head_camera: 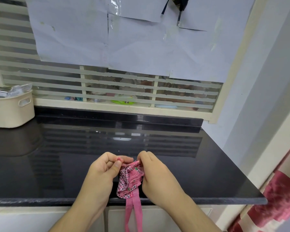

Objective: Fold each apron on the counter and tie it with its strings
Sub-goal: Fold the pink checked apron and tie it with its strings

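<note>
A small bunched pink checked apron (130,180) lies at the front edge of the black counter (191,173), between my two hands. My left hand (104,169) pinches the end of a pink string (119,159) between thumb and fingers. My right hand (155,171) grips the top right of the bundle with curled fingers. A pink striped strap loop (133,213) hangs from the bundle down over the counter's front edge.
A cream plastic basket (10,109) holding packets stands at the counter's back left. A louvred window with taped paper sheets (124,39) runs behind. A white wall borders the right, and a red and white cloth (278,198) hangs at the lower right.
</note>
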Available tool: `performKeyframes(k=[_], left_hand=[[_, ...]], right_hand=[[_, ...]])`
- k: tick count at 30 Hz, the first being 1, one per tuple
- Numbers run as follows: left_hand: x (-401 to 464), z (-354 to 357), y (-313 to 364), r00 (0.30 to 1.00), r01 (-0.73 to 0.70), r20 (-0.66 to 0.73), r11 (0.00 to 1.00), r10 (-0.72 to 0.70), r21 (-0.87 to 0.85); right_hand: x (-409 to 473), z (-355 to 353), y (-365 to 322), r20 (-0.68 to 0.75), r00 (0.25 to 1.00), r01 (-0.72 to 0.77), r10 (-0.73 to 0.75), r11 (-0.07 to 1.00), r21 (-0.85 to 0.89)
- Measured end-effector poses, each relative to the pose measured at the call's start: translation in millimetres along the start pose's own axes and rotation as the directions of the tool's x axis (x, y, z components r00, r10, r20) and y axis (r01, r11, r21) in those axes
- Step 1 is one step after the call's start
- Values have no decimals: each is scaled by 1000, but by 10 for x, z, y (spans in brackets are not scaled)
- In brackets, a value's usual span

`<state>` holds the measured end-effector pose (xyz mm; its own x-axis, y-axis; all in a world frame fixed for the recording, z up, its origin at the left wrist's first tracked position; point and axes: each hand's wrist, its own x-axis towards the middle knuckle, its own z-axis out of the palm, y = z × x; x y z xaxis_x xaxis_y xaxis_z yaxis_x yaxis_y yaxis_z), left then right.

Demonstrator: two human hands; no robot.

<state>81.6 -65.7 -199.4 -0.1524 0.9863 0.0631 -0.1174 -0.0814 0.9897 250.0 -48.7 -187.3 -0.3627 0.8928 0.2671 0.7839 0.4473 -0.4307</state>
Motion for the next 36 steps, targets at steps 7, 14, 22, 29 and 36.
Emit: performKeyframes(k=[7, 14, 22, 29, 36], left_hand=[[8, -8, 5, 999, 37, -34, 995, -40, -90], [18, 10, 194, 999, -36, 12, 941, 33, 337], [122, 176, 460, 984, -146, 179, 712, 29, 687], [146, 148, 538, 971, -170, 239, 668, -12, 724], [141, 106, 529, 932, -156, 350, 770, -92, 619]], right_hand=[[42, 119, -16, -31, 999, -45, 42, 994, -95], [54, -39, 32, 11, 992, 120, -124, 936, -331], [168, -408, -137, 102, 965, -263, 243, 883, 388], [144, -409, -183, 132, 963, -263, 235, 718, 645], [165, -425, -166, 98, 953, -260, 288, 601, 756]])
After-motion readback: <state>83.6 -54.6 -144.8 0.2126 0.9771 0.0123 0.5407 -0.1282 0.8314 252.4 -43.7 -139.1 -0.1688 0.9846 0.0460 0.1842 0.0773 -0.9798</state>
